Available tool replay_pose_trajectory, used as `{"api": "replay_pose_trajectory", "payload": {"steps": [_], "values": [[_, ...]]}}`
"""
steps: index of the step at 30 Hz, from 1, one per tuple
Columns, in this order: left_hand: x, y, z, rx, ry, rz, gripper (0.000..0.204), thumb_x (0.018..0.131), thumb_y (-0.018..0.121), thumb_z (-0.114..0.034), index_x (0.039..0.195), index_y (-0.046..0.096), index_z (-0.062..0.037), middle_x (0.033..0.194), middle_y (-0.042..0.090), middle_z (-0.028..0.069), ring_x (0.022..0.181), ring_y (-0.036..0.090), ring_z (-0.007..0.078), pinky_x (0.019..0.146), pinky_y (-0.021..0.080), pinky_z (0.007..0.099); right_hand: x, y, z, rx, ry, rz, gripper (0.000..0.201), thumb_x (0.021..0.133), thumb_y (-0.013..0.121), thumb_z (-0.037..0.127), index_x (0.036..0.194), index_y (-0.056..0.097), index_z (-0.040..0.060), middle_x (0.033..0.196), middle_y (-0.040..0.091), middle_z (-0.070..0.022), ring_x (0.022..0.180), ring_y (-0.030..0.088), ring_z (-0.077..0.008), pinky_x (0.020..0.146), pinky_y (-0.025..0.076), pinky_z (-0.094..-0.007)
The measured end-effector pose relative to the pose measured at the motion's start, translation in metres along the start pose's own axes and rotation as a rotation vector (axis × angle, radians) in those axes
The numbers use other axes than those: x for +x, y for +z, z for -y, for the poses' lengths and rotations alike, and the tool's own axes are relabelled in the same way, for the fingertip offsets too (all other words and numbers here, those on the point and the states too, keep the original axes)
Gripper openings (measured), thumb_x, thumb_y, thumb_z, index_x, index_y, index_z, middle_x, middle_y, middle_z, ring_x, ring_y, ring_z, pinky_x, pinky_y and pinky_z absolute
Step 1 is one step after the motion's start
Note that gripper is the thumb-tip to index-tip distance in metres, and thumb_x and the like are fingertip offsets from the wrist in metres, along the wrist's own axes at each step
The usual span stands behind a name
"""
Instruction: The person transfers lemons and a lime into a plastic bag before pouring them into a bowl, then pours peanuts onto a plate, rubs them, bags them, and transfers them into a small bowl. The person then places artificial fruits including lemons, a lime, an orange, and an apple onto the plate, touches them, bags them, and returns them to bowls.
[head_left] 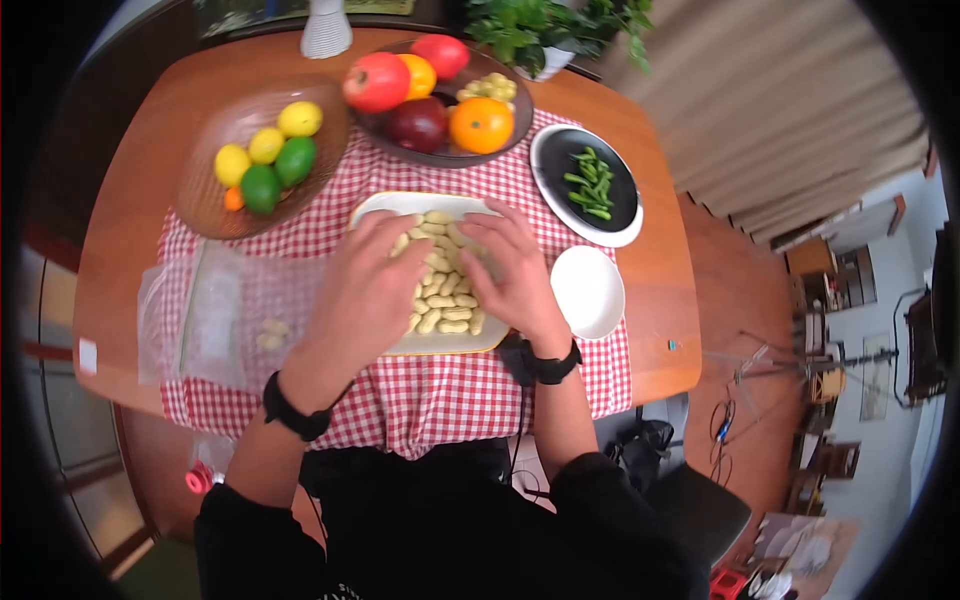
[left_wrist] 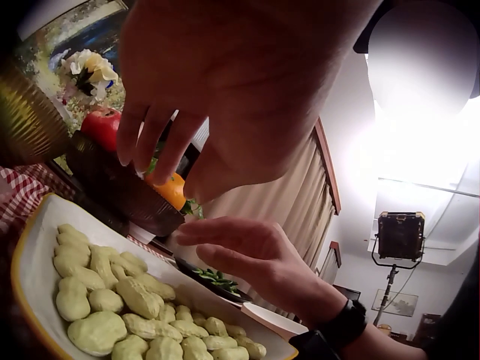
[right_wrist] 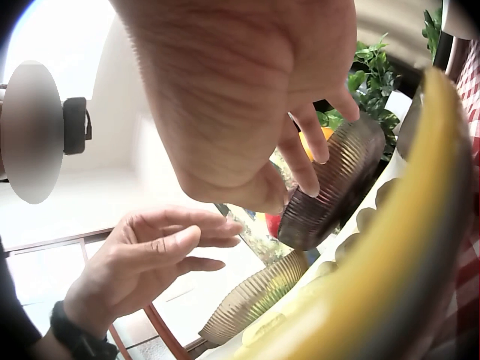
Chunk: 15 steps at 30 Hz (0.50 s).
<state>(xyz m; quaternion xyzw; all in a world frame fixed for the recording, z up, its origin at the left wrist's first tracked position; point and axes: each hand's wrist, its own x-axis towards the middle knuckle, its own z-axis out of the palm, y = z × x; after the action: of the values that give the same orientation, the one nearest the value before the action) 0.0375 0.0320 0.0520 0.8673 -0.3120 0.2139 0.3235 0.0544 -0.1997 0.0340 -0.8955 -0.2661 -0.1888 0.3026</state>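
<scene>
Unshelled peanuts [head_left: 441,290] lie heaped in a white rectangular dish [head_left: 470,343] with a yellow rim, in the middle of the table. My left hand [head_left: 362,285] is over the dish's left side, its fingers loosely bent above the nuts. Over the right side hovers my right hand [head_left: 516,275], fingers spread and slightly bent, facing the left. The left wrist view shows both hands raised above the peanuts [left_wrist: 142,300], with nothing held. In the right wrist view, the dish's yellow rim [right_wrist: 420,195] fills the near foreground and hides much of the nuts.
A clear plastic bag [head_left: 215,310] with a few peanuts lies left of the dish. A white bowl [head_left: 587,292] and a plate with cut green vegetables [head_left: 592,185] stand at the right. Bowls of lemons [head_left: 300,119] and larger fruit [head_left: 482,125] are behind, partly on a checked cloth [head_left: 440,400].
</scene>
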Motion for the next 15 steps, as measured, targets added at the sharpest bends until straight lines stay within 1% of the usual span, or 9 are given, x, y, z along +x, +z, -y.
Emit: {"api": "replay_pose_trajectory", "payload": {"steps": [2,3,6,8,9,12,13,14,15], "values": [[-0.004,-0.012,0.009,-0.014,-0.147,0.175,0.039,0.082,0.079,-0.007,0.121,0.074,0.0003,0.133,0.065,0.0202,0.128,0.059,0.0396,0.109,0.050,0.0477,0.003,0.001,-0.001,0.035,0.016,-0.012,0.033,0.090,0.076,0.006,0.123,0.073,0.0039,0.128,0.070,-0.0152,0.136,0.057,-0.0398,0.115,0.047,-0.0499],[-0.006,-0.014,0.011,0.001,-0.133,0.199,0.039,0.082,0.079,-0.007,0.121,0.074,0.0003,0.133,0.065,0.0202,0.128,0.059,0.0396,0.109,0.050,0.0477,0.002,0.002,-0.003,0.032,0.005,0.009,0.033,0.090,0.076,0.008,0.122,0.073,0.0020,0.127,0.070,-0.0162,0.133,0.059,-0.0404,0.112,0.049,-0.0496],[-0.011,-0.014,0.018,-0.010,-0.113,0.406,0.060,0.080,0.082,-0.011,0.137,0.066,-0.0023,0.151,0.053,0.0227,0.139,0.050,0.0419,0.116,0.045,0.0482,-0.002,-0.002,0.004,0.085,0.047,0.080,0.035,0.090,0.076,0.011,0.123,0.072,-0.0001,0.125,0.070,-0.0174,0.127,0.062,-0.0405,0.108,0.052,-0.0479],[-0.013,-0.006,0.021,0.037,-0.105,0.465,0.062,0.080,0.083,-0.012,0.138,0.066,-0.0029,0.152,0.052,0.0230,0.139,0.051,0.0421,0.116,0.045,0.0482,-0.002,-0.010,0.011,0.129,0.106,0.210,0.043,0.086,0.079,0.012,0.127,0.071,0.0007,0.126,0.070,-0.0183,0.120,0.066,-0.0387,0.105,0.054,-0.0456],[-0.014,-0.002,0.023,0.060,-0.101,0.504,0.063,0.079,0.083,-0.012,0.139,0.065,-0.0034,0.152,0.052,0.0233,0.139,0.051,0.0422,0.116,0.045,0.0482,-0.001,-0.014,0.015,0.149,0.105,0.197,0.043,0.086,0.079,0.012,0.127,0.071,0.0007,0.126,0.070,-0.0183,0.120,0.066,-0.0387,0.105,0.054,-0.0456],[-0.014,0.009,0.025,0.029,-0.108,0.511,0.051,0.081,0.082,-0.010,0.129,0.068,-0.0010,0.149,0.054,0.0219,0.135,0.053,0.0404,0.112,0.048,0.0481,0.001,-0.025,0.029,0.222,0.071,0.432,0.062,0.077,0.088,0.011,0.136,0.068,0.0067,0.136,0.069,-0.0161,0.125,0.064,-0.0375,0.108,0.053,-0.0464],[-0.014,0.011,0.025,-0.042,-0.130,0.517,0.045,0.082,0.081,-0.008,0.124,0.069,0.0014,0.146,0.055,0.0234,0.134,0.053,0.0406,0.111,0.048,0.0485,-0.001,-0.020,0.030,0.231,0.076,0.433,0.062,0.077,0.088,0.011,0.136,0.068,0.0067,0.136,0.069,-0.0161,0.125,0.064,-0.0375,0.108,0.053,-0.0464],[-0.016,0.012,0.025,-0.017,-0.110,0.473,0.034,0.083,0.079,-0.006,0.116,0.072,0.0007,0.141,0.059,0.0191,0.130,0.057,0.0369,0.106,0.052,0.0468,-0.003,-0.015,0.030,0.174,0.068,0.438,0.064,0.076,0.088,0.010,0.136,0.068,0.0068,0.135,0.069,-0.0157,0.125,0.064,-0.0372,0.108,0.053,-0.0463],[-0.017,0.013,0.026,-0.022,-0.116,0.479,0.034,0.083,0.079,-0.006,0.116,0.072,0.0007,0.141,0.059,0.0191,0.130,0.057,0.0369,0.106,0.052,0.0468,-0.004,-0.011,0.030,0.116,0.059,0.447,0.065,0.075,0.089,0.010,0.137,0.067,0.0069,0.134,0.069,-0.0153,0.126,0.064,-0.0369,0.108,0.053,-0.0462]]}}
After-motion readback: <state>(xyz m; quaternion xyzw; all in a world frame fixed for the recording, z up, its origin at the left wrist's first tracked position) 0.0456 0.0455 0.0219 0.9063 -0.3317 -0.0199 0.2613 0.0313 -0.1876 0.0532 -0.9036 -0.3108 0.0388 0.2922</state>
